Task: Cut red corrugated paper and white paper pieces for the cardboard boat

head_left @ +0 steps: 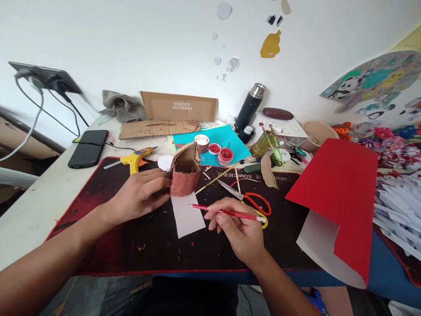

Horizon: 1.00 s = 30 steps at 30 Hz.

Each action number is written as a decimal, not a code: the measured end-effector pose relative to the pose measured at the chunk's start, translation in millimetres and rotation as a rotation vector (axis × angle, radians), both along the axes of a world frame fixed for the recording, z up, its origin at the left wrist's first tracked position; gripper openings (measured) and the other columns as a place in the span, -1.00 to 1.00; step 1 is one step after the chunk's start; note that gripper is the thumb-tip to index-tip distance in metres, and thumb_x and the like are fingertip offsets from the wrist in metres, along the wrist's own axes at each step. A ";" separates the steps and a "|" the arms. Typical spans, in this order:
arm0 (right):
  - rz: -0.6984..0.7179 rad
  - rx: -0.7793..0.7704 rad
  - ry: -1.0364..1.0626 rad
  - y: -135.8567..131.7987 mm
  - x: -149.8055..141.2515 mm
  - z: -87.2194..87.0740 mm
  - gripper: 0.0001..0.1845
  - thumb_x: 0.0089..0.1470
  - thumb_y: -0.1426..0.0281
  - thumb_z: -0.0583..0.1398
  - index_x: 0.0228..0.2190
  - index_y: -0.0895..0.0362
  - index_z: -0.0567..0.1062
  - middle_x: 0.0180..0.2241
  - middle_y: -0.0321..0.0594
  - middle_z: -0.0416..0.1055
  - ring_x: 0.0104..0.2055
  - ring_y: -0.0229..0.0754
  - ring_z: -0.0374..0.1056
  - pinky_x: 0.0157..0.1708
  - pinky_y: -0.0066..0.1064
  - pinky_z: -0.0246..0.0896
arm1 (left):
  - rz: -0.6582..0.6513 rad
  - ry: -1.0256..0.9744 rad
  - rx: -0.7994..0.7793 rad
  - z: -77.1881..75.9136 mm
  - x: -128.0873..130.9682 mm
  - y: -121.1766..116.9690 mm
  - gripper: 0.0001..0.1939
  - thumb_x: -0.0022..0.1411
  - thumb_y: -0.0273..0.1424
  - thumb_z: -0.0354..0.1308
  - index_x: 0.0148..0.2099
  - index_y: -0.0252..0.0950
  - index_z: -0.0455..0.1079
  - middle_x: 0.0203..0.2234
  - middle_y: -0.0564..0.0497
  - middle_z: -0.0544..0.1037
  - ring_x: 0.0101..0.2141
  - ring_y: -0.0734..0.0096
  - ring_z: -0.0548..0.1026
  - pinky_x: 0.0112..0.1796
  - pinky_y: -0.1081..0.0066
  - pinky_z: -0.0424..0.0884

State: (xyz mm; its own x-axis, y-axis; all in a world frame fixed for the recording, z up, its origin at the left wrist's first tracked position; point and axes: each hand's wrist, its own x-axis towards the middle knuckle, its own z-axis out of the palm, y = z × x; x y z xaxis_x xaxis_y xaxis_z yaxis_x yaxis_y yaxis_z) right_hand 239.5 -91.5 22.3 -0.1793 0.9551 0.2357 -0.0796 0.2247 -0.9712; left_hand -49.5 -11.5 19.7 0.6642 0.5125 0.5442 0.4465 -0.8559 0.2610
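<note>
A small cardboard box point(184, 182) with an open top and a reddish-brown painted outside stands on a white piece of paper point(187, 221). My left hand point(141, 193) is at its left side, fingers bent and pressed against the wall; the fingertips are partly hidden. In my right hand point(238, 228) is a red pencil point(241, 215), pinched between thumb and fingers. Its tip points left, over the paper just in front of the box. Scissors point(255, 202) with red and yellow handles lie behind my right hand.
A yellow hot glue gun point(134, 160) and a phone point(88, 149) lie at the left. Open paint jars point(225, 156) stand on a blue sheet point(210, 136), with a black thermos point(246, 109) behind. Red paper point(342, 188) and a pile of white paper strips point(399, 206) occupy the right.
</note>
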 end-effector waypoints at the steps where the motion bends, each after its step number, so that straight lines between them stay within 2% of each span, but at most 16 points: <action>1: 0.008 0.014 -0.018 1.5 -0.7 2.8 -0.71 0.42 0.16 0.32 -0.22 0.10 0.71 -0.35 -0.16 0.66 -0.47 -0.21 0.57 -0.53 -0.44 0.41 | 0.013 -0.028 -0.075 2.3 -1.6 3.2 -0.92 0.46 -0.51 0.18 -0.08 -0.22 0.40 -0.32 0.00 0.62 -0.32 0.32 0.59 -0.30 0.39 0.48; 6: 0.000 0.029 0.027 8.0 -4.8 13.7 -0.68 0.46 0.20 0.29 -0.29 0.10 0.70 -0.44 -0.18 0.63 -0.53 -0.24 0.52 -0.56 -0.47 0.39 | 0.111 -0.134 -0.440 7.1 -10.6 20.7 -0.93 0.38 -0.39 0.25 -0.19 -0.26 0.44 -0.38 0.04 0.58 -0.43 0.43 0.48 -0.39 0.47 0.40; 10: -0.027 0.028 0.140 14.8 -5.9 20.9 -0.73 0.45 0.20 0.31 -0.25 0.06 0.72 -0.46 -0.20 0.64 -0.55 -0.25 0.52 -0.57 -0.51 0.38 | 0.062 -0.239 -0.572 8.3 -15.8 33.0 -0.91 0.36 -0.40 0.31 -0.19 -0.29 0.48 -0.36 0.04 0.55 -0.42 0.47 0.43 -0.39 0.51 0.39; 14: -0.029 0.011 0.157 23.0 -7.3 25.2 -0.76 0.45 0.19 0.31 -0.19 0.03 0.75 -0.43 -0.18 0.66 -0.54 -0.23 0.54 -0.58 -0.51 0.37 | 0.001 -0.247 -0.536 11.9 -17.9 38.1 -0.96 0.40 -0.44 0.30 -0.18 -0.28 0.55 -0.34 0.01 0.56 -0.33 0.42 0.50 -0.30 0.48 0.44; 20: -0.030 0.044 0.146 32.9 -12.5 27.8 -0.72 0.48 0.17 0.27 -0.16 0.03 0.74 -0.40 -0.15 0.68 -0.54 -0.20 0.54 -0.60 -0.46 0.35 | -0.047 -0.239 -0.532 8.7 -16.3 33.8 -0.86 0.45 -0.45 0.27 -0.02 -0.27 0.65 -0.29 -0.05 0.60 -0.31 0.36 0.57 -0.26 0.41 0.51; 26: 0.063 0.101 -0.085 35.0 -19.4 28.5 -0.75 0.51 0.28 0.22 -0.16 0.04 0.71 -0.39 -0.19 0.66 -0.49 -0.19 0.55 -0.53 -0.40 0.41 | -0.063 -0.214 -0.499 4.8 -15.0 29.5 -0.79 0.46 -0.50 0.25 0.04 -0.25 0.66 -0.25 -0.08 0.63 -0.27 0.34 0.62 -0.22 0.38 0.55; 30: 0.100 0.115 -0.147 36.7 -28.6 27.5 -0.79 0.49 0.33 0.23 -0.15 0.04 0.69 -0.37 -0.21 0.67 -0.48 -0.22 0.55 -0.51 -0.43 0.41 | -0.075 -0.212 -0.466 8.0 -15.2 26.5 -0.76 0.47 -0.52 0.24 0.08 -0.24 0.66 -0.27 -0.06 0.61 -0.27 0.34 0.61 -0.24 0.40 0.54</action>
